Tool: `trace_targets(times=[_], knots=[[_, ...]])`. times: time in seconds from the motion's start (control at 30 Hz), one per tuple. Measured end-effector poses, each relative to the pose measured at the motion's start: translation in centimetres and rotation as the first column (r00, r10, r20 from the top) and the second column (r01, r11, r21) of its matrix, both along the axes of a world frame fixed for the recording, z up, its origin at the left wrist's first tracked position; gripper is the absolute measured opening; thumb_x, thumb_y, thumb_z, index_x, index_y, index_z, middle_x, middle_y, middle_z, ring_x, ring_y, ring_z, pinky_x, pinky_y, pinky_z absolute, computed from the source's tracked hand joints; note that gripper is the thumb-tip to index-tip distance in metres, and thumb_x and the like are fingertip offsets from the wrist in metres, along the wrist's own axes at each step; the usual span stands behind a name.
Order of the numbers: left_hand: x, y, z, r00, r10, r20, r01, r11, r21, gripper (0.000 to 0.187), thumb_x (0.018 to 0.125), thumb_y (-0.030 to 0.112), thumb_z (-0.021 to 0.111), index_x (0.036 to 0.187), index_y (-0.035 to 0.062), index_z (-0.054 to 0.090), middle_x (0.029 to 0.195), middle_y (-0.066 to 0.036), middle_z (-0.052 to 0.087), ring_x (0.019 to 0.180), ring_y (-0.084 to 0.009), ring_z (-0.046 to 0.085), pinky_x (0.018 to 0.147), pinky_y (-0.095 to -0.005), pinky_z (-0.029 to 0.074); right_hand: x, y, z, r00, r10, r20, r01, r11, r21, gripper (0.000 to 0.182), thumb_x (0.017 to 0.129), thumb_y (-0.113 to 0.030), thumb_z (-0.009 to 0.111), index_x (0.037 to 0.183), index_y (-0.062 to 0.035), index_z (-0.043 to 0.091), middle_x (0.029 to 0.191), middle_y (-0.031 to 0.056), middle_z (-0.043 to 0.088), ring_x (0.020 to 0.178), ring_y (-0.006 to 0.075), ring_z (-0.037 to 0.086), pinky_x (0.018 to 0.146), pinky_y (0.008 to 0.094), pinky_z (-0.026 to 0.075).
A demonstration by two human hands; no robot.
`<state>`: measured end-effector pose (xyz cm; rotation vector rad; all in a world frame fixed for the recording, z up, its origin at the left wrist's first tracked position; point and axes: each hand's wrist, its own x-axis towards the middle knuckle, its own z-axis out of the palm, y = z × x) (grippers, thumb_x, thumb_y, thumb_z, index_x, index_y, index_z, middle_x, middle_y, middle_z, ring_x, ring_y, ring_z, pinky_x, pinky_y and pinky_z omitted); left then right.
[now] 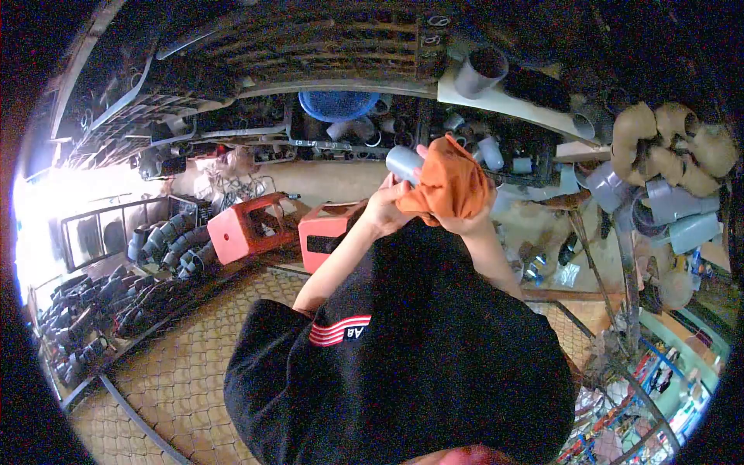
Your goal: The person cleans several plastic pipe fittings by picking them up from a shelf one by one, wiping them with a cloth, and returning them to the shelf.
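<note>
A grey plastic pipe fitting is held up in front of my chest. My left hand closes around its near side, with the thumb along it. An orange cloth is bunched against the fitting's right side. My right hand grips the cloth from below and behind, and most of its fingers are hidden by the folds. A few fingertips show between the cloth and the fitting. The cloth also covers the fitting's right end.
Two red plastic stools stand at the left. Beyond them lie heaps of dark pipe fittings. Ahead, shelves hold grey fittings and a blue basket. Bundled tan fittings hang at the right. Wire mesh surrounds me below.
</note>
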<state>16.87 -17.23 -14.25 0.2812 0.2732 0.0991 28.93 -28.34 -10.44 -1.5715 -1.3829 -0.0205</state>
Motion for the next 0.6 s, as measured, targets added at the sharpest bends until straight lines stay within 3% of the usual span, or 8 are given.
trace_targets(times=[0.13,0.27,0.33,0.4,0.5,0.53,0.57,0.6], knots=[[1.0,1.0,0.9,0.992,-0.041,0.119,0.019,0.983,0.182,0.066,0.075,0.031,0.075,0.128,0.0108,0.042,0.128,-0.008,0.049,0.119,-0.0262,0.049,0.101,-0.0418,0.038,-0.8,0.1,1.9,0.926,-0.124,-0.357,0.136,0.991,0.008,0.039,0.081,-0.027,0.057,0.11,-0.0003,0.056,0.104,0.0171,0.063,0.099,0.0294,0.061,0.094,0.0425,0.043],[1.8,2.0,1.8,0.916,0.095,0.391,-0.117,0.993,0.032,0.066,0.078,0.05,0.065,0.126,0.0101,0.047,0.13,-0.013,0.046,0.127,-0.0313,0.038,0.109,-0.047,0.024,-0.3,-0.9,0.6,0.792,-0.176,-0.585,0.401,0.872,0.28,0.059,0.09,-0.051,0.033,0.11,0.0012,0.054,0.095,0.0155,0.065,0.096,0.0284,0.06,0.098,0.0474,0.039],[0.6,3.7,1.2,0.971,0.04,0.237,-0.072,0.989,0.131,0.069,0.076,0.057,0.062,0.124,0.0087,0.048,0.118,-0.013,0.052,0.107,-0.0322,0.05,0.097,-0.0502,0.034,0.5,-1.9,0.8,0.598,0.233,-0.767,0.305,0.819,0.486,0.06,0.092,-0.054,0.031,0.11,-0.0018,0.054,0.095,0.014,0.065,0.096,0.0303,0.06,0.099,0.0472,0.037],[0.0,5.0,0.3,0.959,-0.186,0.215,0.142,0.968,0.208,0.075,0.076,0.061,0.056,0.123,0.0041,0.047,0.098,-0.014,0.059,0.087,-0.0306,0.057,0.081,-0.0444,0.045,0.4,-1.1,3.2,0.74,0.075,-0.669,0.251,0.892,0.377,0.052,0.09,-0.049,0.042,0.111,-0.0035,0.055,0.101,0.0131,0.063,0.099,0.0299,0.059,0.098,0.046,0.039],[0.3,5.4,2.5,0.883,-0.428,-0.192,0.431,0.578,0.693,0.056,0.075,0.037,0.071,0.115,-0.0001,0.056,0.09,-0.008,0.064,0.087,-0.0199,0.059,0.078,-0.0296,0.047,-0.3,-0.7,3.7,0.837,-0.028,-0.547,0.118,0.985,0.13,0.045,0.083,-0.036,0.06,0.114,-0.0037,0.055,0.11,0.0119,0.061,0.105,0.0274,0.058,0.097,0.0421,0.04],[1.7,5.4,2.8,0.839,-0.542,-0.048,0.276,0.347,0.896,0.047,0.075,0.018,0.074,0.115,-0.0009,0.058,0.105,-0.008,0.064,0.092,-0.0159,0.058,0.078,-0.0314,0.048,-0.3,-1.6,2.5,0.823,0.007,-0.568,-0.002,1.0,0.009,0.046,0.078,-0.027,0.067,0.115,-0.0023,0.055,0.113,0.0117,0.061,0.106,0.0254,0.058,0.097,0.0393,0.041],[1.9,5.4,2.4,0.772,-0.605,-0.196,0.357,0.158,0.921,0.041,0.074,0.017,0.072,0.11,-0.0006,0.06,0.101,-0.006,0.065,0.09,-0.0133,0.058,0.078,-0.0295,0.048,-0.3,-2.4,1.6,0.813,0.033,-0.581,-0.12,0.987,-0.111,0.051,0.073,-0.019,0.074,0.116,-0.0008,0.055,0.115,0.0116,0.061,0.108,0.0234,0.058,0.097,0.0364,0.042],[1.8,4.8,2.2,0.855,-0.497,-0.149,0.28,0.2,0.939,0.038,0.073,0.018,0.072,0.105,0.0003,0.063,0.096,-0.007,0.066,0.086,-0.0139,0.059,0.076,-0.0301,0.048,-0.7,-2.0,0.8,0.742,-0.011,-0.67,-0.088,0.99,-0.113,0.048,0.073,-0.019,0.074,0.115,-0.0005,0.056,0.111,0.0116,0.063,0.103,0.0223,0.06,0.093,0.0344,0.044]])
